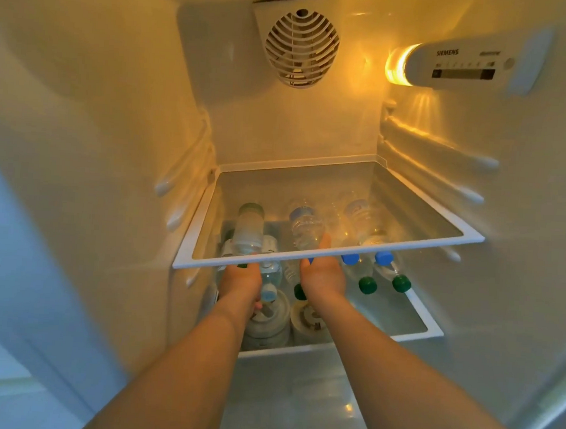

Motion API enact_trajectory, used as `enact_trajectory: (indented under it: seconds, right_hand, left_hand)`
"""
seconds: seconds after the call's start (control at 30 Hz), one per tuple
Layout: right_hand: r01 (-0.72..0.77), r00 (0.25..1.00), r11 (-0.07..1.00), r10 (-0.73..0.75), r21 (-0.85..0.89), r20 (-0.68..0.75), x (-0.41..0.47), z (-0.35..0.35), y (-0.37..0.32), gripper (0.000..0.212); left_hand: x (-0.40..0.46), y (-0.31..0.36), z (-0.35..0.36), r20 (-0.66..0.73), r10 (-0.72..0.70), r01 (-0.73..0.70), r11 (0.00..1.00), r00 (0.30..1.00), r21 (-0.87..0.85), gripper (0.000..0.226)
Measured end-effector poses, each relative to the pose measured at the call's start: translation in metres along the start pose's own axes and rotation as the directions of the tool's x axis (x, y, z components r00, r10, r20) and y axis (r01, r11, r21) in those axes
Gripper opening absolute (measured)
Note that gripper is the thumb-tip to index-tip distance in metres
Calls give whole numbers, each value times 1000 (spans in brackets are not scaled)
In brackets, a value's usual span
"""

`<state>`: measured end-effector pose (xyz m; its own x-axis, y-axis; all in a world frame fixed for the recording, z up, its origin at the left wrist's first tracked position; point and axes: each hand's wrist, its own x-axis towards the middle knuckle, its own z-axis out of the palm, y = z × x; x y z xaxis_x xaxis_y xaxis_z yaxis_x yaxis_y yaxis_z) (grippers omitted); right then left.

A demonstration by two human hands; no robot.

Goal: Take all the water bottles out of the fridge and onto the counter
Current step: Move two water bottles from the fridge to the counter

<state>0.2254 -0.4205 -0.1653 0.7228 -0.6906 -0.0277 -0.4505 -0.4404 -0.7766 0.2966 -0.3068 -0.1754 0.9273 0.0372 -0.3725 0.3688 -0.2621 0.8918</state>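
"SIEMENS" on white control box by glowing lamp. Both hands under glass shelf: left hand fingers hidden, right hand wraps clear bottle.

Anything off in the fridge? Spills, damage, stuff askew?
No spill or damage visible. Only oddity: the water bottles lie on their sides in a loose stack under the glass shelf, not upright. Left hand and right hand each grip one.

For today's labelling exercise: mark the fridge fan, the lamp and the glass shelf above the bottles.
fan [301, 46], head view, middle of its round grille.
lamp [398, 68], head view, its glowing end.
glass shelf [326, 251], head view, its white front edge.
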Motion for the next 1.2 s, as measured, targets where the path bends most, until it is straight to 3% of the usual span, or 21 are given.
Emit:
enact_trajectory:
  seconds: [0.03, 0.13, 0.23, 0.33, 0.5, 0.63, 0.8, 0.97, 1.2]
  right_hand:
    - [7, 1000, 998, -6, 56, -11, -2, 1, 3, 17]
    - [19, 999, 986, -11, 163, -48, -16, 2, 9, 18]
    - [59, 995, 977, -40, 204, -96, -36, 4, 17, 54]
    - [64, 988, 952, -20, 300, -150, -64, 3, 24, 65]
    - [99, 968, 831, 48, 547, -247, -97, -1, 31, 64]
    - [109, 942, 800, 107, 590, -319, -129, -18, 30, 38]
    - [81, 934, 813, 140, 577, -328, -181, -41, 29, 32]
    - [100, 939, 880, 71, 464, -336, -246, -70, 12, 30]
    - [228, 903, 956, -136, 186, -408, -341, -100, -21, 23]
  left_hand:
    - [-3, -2, -1, -4, 20, -20, 1000, 1000, -1, 47]
    - [-15, -15, -9, -16, 94, -95, 995, 995, -24, 51]
    - [-34, -28, -18, -28, 147, -148, 988, 989, -43, 45]
    - [-57, -39, -25, -27, 170, -172, 974, 985, -148, 42]
    - [-98, -45, -37, 33, 58, -35, 873, 998, -486, 21]
    - [-136, -47, -52, 22, 25, -7, 814, 999, -581, 26]
    - [-191, -58, -83, 81, -12, 58, 803, 997, -593, 30]
    - [-246, -78, -125, 187, -10, 114, 824, 982, -555, 30]
    - [-307, -95, -220, 106, 112, -77, 953, 988, -292, 40]
